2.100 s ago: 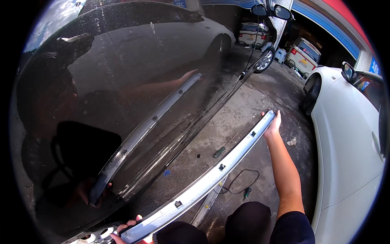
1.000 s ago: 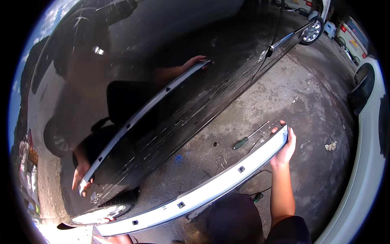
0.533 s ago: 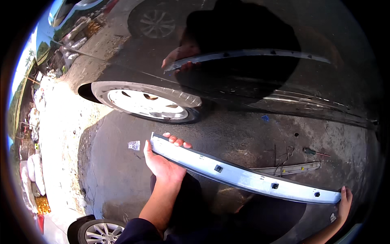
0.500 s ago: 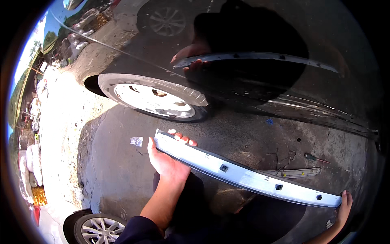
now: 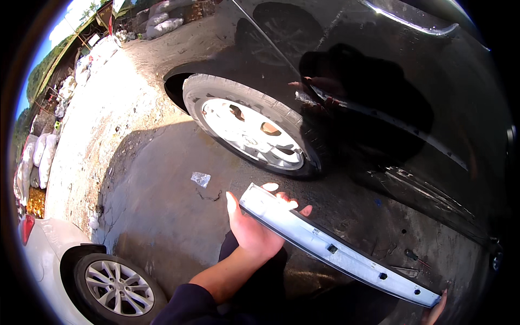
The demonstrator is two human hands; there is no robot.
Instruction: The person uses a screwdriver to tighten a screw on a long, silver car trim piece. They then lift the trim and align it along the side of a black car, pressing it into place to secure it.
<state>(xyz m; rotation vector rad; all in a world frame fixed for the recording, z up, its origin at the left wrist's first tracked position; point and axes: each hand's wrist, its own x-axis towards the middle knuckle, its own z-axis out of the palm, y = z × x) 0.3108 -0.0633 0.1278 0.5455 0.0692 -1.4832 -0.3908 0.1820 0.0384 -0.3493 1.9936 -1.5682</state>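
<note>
A long, slightly curved pale silver strip with several small black clips lies across my hands in the lower middle. My left hand is closed around its upper-left end, palm up, thumb on the near side and fingertips over the far edge. My right hand, at the lower right and partly hidden, grips the other end. Beyond the strip stands a dark, glossy car body, which reflects the strip and my outline, with a white-rimmed wheel in its arch.
A white car with a silver-spoked wheel is at the lower left. Filled sacks line the left edge. On the concrete lie a small plastic bag and, at the right, a screwdriver beside loose pieces.
The view has swung left toward the wheel and the sacks. Compared with half a second ago, the strip sits more steeply, its right end lower in view. Both hands still hold it.
</note>
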